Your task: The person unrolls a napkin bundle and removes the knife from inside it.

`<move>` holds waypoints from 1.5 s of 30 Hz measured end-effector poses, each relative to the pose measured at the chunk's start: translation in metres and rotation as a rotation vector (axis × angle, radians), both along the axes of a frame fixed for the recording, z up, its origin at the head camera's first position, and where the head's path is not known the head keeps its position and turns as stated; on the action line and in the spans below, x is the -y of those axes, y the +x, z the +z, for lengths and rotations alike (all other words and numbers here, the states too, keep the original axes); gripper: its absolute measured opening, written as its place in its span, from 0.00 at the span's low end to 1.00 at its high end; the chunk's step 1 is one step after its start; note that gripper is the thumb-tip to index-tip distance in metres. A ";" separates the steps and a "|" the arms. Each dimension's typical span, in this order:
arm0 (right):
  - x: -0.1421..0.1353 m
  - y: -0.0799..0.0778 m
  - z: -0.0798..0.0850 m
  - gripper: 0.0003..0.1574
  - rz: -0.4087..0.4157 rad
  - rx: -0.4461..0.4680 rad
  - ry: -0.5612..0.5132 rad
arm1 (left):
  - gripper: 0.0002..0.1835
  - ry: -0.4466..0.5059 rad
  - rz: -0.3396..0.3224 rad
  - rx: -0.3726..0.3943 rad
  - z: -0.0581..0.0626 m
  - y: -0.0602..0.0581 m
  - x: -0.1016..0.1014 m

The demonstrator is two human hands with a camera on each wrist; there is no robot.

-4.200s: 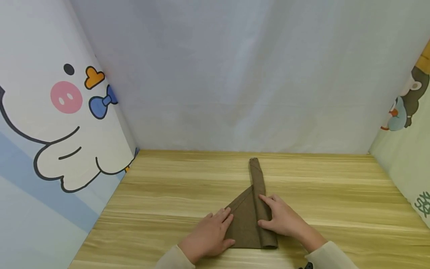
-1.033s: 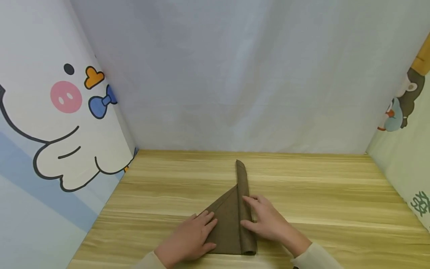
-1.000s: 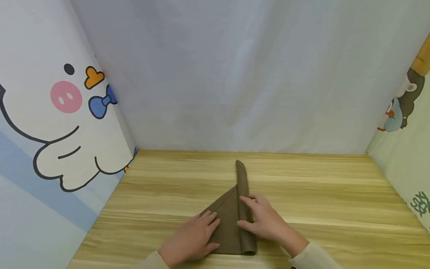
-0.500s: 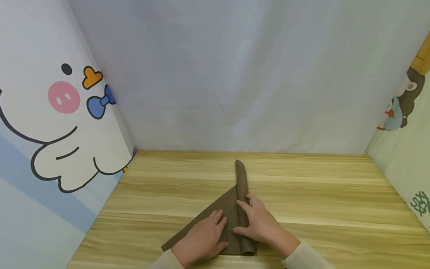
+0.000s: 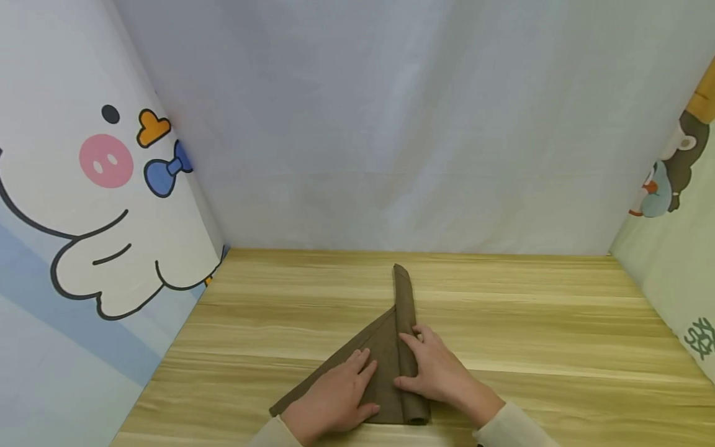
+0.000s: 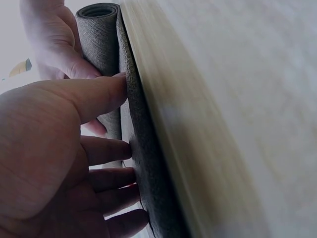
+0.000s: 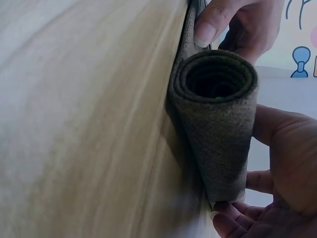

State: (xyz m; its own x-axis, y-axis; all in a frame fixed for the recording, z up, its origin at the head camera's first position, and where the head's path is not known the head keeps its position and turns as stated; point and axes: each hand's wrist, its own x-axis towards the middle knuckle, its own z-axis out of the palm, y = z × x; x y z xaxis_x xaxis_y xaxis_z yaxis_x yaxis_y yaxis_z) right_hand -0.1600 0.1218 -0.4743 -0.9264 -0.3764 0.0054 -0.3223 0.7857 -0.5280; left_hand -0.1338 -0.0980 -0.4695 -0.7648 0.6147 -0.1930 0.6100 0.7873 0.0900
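Observation:
A brown cloth (image 5: 384,360) lies on the table, its right side wound into a tube-like roll (image 5: 404,292) that points away from me. The rest is a flat triangle with a long slanting edge running down to the left. My left hand (image 5: 332,394) rests on this flat part, fingers spread and nearly straight, its thumb by the near edge. Across the roll, my right hand (image 5: 438,372) holds it, thumb on the left side and fingers over the top and right side. From the right wrist, the roll's open end (image 7: 218,94) shows several layers wound round a hollow.
The wood-patterned table (image 5: 530,310) reaches back to a pale grey curtain (image 5: 419,124). A printed panel with a cartoon duck (image 5: 106,211) stands at the left, and another printed panel (image 5: 670,248) at the right.
Since the oldest frame, cloth and hands have shifted left. Over the last second my left hand slid right toward the roll, uncovering the left corner; my right hand came slightly nearer me.

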 end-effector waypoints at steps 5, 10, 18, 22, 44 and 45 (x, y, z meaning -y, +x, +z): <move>-0.001 0.000 0.000 0.51 -0.012 0.001 0.007 | 0.41 0.019 0.013 0.018 0.001 0.001 0.001; -0.002 0.001 0.002 0.51 -0.020 0.010 -0.011 | 0.40 0.034 0.013 0.019 0.001 0.001 0.003; -0.008 0.002 0.000 0.53 -0.024 0.043 -0.028 | 0.42 0.084 0.027 0.062 -0.003 -0.003 0.012; -0.011 0.002 0.000 0.52 -0.030 0.048 -0.036 | 0.45 0.118 0.039 0.091 -0.004 -0.006 0.017; -0.032 0.003 -0.003 0.49 0.013 0.064 -0.095 | 0.43 0.068 0.002 -0.033 -0.003 -0.003 0.035; -0.032 0.003 -0.003 0.49 0.012 0.064 -0.096 | 0.43 0.060 0.003 -0.031 -0.003 -0.003 0.035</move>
State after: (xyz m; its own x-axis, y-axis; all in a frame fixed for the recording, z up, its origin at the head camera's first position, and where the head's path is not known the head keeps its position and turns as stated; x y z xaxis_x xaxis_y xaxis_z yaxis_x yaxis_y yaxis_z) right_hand -0.1572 0.1535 -0.4770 -0.9215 -0.3881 -0.0170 -0.2946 0.7266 -0.6206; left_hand -0.1365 -0.1332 -0.4722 -0.7720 0.6218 -0.1317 0.6106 0.7831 0.1182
